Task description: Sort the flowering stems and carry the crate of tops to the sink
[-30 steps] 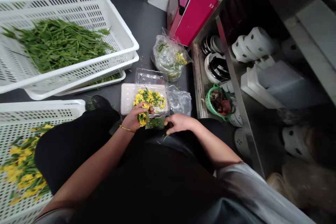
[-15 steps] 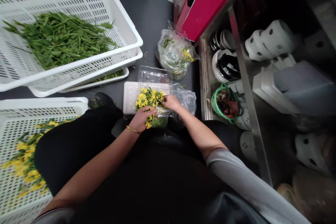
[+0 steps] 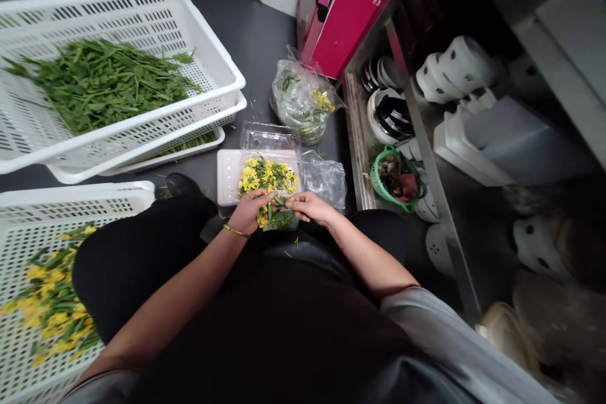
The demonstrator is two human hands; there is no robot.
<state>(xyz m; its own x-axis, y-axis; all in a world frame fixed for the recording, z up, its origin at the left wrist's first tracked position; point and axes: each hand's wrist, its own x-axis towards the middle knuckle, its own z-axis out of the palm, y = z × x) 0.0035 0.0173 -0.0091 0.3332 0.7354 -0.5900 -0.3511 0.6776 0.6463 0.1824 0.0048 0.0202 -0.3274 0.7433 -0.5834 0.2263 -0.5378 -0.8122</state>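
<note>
Both hands meet over a clear plastic box that stands on an upturned pale pink tub (image 3: 228,175). Yellow-flowered green stems (image 3: 267,175) lie in the box, whose clear lid (image 3: 269,137) is folded back on the far side. My left hand (image 3: 250,209), with a gold bangle at its wrist, is closed on a few flowering stems (image 3: 263,218) whose yellow heads hang below the fingers. The fingers of my right hand (image 3: 307,207) pinch the green stalk end of these stems, close to my left fingertips.
Stacked white crates (image 3: 208,44) with cut greens (image 3: 113,85) stand at the left. A lower white crate (image 3: 19,221) holds more yellow flowers (image 3: 57,303). A plastic bag of greens (image 3: 303,98) sits beyond the box. A metal shelf with a green basket (image 3: 386,186) lines the right.
My right hand has come back from the flowers in the box towards me and now meets my left hand at the stalks. The whole view has shifted slightly.
</note>
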